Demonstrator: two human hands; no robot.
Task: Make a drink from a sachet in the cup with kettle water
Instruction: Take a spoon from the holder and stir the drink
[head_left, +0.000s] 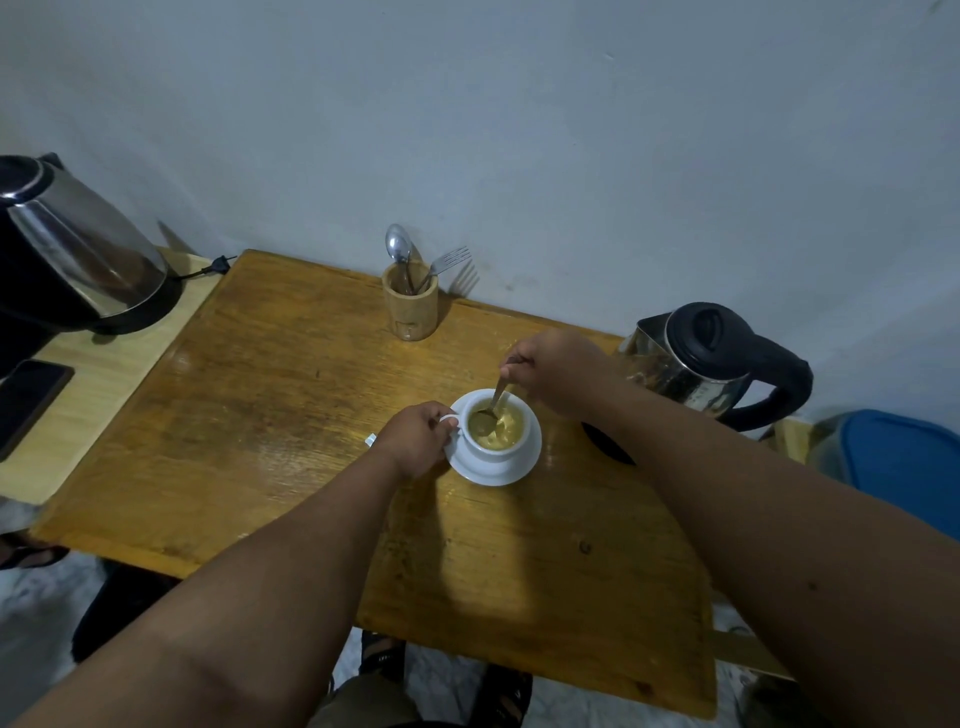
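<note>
A white cup stands on a white saucer in the middle of the wooden table. It holds a pale yellowish, foamy drink. My left hand grips the cup's handle. My right hand holds a metal spoon whose bowl dips into the drink. A steel kettle with a black lid and handle stands to the right of the cup, behind my right forearm. A small white scrap peeks out left of my left wrist; I cannot tell if it is the sachet.
A wooden holder with a spoon and fork stands at the table's back edge by the wall. A second kettle and a dark phone sit on a lower side table at left. A blue lidded container is at right.
</note>
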